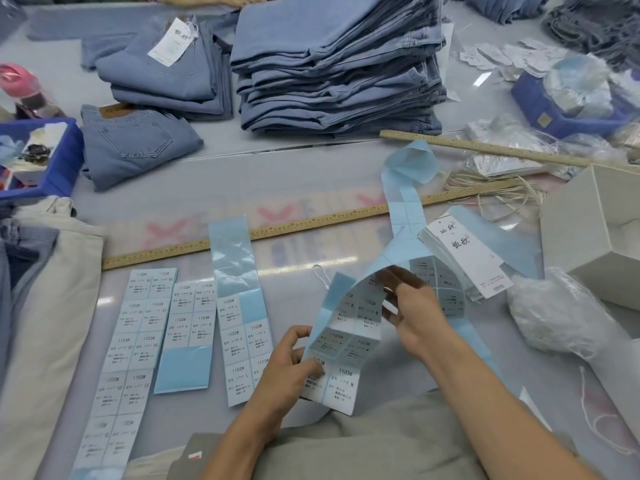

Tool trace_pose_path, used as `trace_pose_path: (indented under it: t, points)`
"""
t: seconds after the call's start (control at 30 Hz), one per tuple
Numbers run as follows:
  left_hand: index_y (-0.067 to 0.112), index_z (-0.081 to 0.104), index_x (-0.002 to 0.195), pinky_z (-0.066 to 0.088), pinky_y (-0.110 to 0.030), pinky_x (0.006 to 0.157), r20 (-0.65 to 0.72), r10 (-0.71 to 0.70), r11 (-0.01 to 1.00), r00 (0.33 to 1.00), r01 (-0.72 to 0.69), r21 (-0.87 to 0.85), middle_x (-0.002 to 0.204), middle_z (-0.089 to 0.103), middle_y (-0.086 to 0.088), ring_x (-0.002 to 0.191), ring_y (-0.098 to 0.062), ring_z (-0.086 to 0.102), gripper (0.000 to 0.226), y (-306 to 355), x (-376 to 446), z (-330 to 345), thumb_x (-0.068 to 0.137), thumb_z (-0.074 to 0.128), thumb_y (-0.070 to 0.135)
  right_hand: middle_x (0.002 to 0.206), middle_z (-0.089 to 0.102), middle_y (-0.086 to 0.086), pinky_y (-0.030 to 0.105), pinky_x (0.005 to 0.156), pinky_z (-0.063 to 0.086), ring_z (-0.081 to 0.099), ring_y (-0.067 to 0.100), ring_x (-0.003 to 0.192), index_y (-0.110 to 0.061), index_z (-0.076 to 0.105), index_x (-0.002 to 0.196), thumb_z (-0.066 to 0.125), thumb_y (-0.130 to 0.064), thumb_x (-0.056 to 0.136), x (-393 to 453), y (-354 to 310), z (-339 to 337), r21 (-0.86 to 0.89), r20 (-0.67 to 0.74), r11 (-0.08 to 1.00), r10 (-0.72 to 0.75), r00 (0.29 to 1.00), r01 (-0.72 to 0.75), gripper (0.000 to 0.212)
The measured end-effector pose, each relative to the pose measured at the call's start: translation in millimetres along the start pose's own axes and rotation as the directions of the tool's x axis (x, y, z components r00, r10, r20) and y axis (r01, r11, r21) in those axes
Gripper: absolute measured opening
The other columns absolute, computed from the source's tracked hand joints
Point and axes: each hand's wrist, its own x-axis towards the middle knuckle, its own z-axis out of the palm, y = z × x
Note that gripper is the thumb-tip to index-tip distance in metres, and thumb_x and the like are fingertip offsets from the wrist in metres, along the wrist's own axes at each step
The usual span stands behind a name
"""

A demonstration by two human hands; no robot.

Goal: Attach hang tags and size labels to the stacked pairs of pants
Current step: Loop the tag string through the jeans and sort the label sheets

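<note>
Head view. Both forearms reach up from the near edge of the tabletop (pixel 311 174) and meet over its near middle. The left hand (pixel 287 362) lies knuckles up, its fingers curled and pinching the lower end of a label strip (pixel 349 327) against the thumb. The right hand (pixel 415 313) sits higher and just right of it, fingers bent and clamped on the strip's upper part, lifting it clear of the surface.

The strip is long and narrow, two printed size labels wide. Its long axis runs from the near edge away toward the far right; its lower end lies flat by the left hand, and its pale blue backing rises, bends, and trails off to a curled end (pixel 412 161) near a wooden ruler (pixel 277 230).

Three more strips (pixel 194 327) lie flat on the near left of the tabletop, side by side, long axes running near to far. A stack of hang tags (pixel 467 258) lies just right of the right hand, tilted. Stacked pants (pixel 339 64) stand at the far middle; a smaller pile (pixel 166 74) bearing one tag sits to their left.
</note>
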Motion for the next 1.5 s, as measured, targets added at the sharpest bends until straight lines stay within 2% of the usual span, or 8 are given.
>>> trace_pose_path:
  t: [0.37,0.6,0.77,0.9,1.07,1.2,1.33,1.5]
  points:
    - [0.025,0.054,0.115,0.051,-0.023,0.064,-0.007,-0.001,0.998,1.0,0.0,-0.07,0.102,0.078,0.004,0.086,-0.011,0.072,0.055,-1,2,-3,0.061,0.049,0.012,0.085,0.076,0.007,0.046,0.073,0.064,0.073,0.025,0.082,-0.013,0.072,0.085,0.067,-0.009,0.09,7,10,-7,-0.364,-0.22,0.922,-0.223,0.95,0.132,0.008]
    - [0.044,0.048,0.129,0.051,-0.041,0.081,0.026,0.064,0.974,0.998,-0.057,-0.218,0.114,0.077,0.0,0.107,-0.026,0.071,0.06,6,-1,2,0.076,0.075,0.047,0.082,0.075,0.003,0.033,0.061,0.062,0.075,0.014,0.077,-0.01,0.066,0.085,0.069,-0.01,0.092,-1,11,4,-0.431,0.031,0.894,-0.119,0.992,0.121,0.008]
    - [0.052,0.04,0.141,0.056,-0.046,0.094,0.063,0.142,0.968,0.988,-0.125,-0.217,0.124,0.073,-0.001,0.114,-0.026,0.069,0.081,4,0,-3,0.074,0.085,0.044,0.087,0.07,0.012,0.038,0.064,0.056,0.07,0.02,0.076,-0.012,0.061,0.083,0.067,-0.011,0.09,-2,16,7,-0.464,-0.083,0.879,-0.163,0.983,0.107,0.01]
    - [0.03,0.073,0.101,0.053,-0.026,0.076,0.049,0.212,0.974,0.976,-0.207,-0.092,0.108,0.075,0.006,0.097,-0.014,0.069,0.034,5,-3,4,0.075,0.084,0.049,0.093,0.074,0.006,0.035,0.061,0.056,0.072,0.022,0.08,-0.02,0.061,0.099,0.069,-0.009,0.089,2,14,0,-0.42,-0.153,0.904,-0.157,0.976,0.08,0.016]
    - [0.014,0.066,0.074,0.054,-0.037,0.069,-0.09,0.184,0.978,0.979,-0.191,-0.084,0.086,0.075,-0.004,0.082,-0.015,0.071,0.028,2,3,7,0.085,0.075,0.039,0.093,0.078,0.006,0.036,0.064,0.059,0.076,0.022,0.087,-0.029,0.053,0.12,0.07,0.008,0.085,3,2,-3,-0.005,0.046,0.999,-0.044,0.998,0.045,0.054]
    - [0.013,0.068,0.069,0.053,-0.027,0.063,-0.19,0.188,0.98,0.964,-0.197,-0.031,0.081,0.075,-0.007,0.076,-0.013,0.071,0.024,-1,9,6,0.088,0.078,0.025,0.086,0.074,0.0,0.037,0.066,0.056,0.069,0.015,0.084,-0.024,0.076,0.085,0.077,-0.009,0.073,1,-19,-9,0.166,0.173,0.981,-0.132,0.976,0.103,0.019]
    - [0.009,0.066,0.068,0.05,-0.03,0.06,-0.219,0.196,0.979,0.956,-0.203,-0.007,0.077,0.072,-0.015,0.067,-0.015,0.066,0.026,-5,14,7,0.089,0.078,0.018,0.092,0.075,-0.003,0.034,0.066,0.059,0.07,0.014,0.083,-0.025,0.078,0.093,0.069,-0.009,0.08,2,-36,-26,0.198,0.177,0.959,-0.238,0.955,0.202,0.023]
    - [0.013,0.066,0.066,0.051,-0.031,0.061,-0.203,0.198,0.98,0.959,-0.2,0.012,0.077,0.072,-0.012,0.066,-0.016,0.066,0.026,-9,18,7,0.089,0.078,0.017,0.146,0.057,-0.005,0.037,0.102,0.052,0.052,0.02,0.136,-0.035,0.056,0.14,0.084,-0.005,0.076,-4,-50,-44,-0.161,0.514,0.855,-0.354,0.781,0.493,0.077]
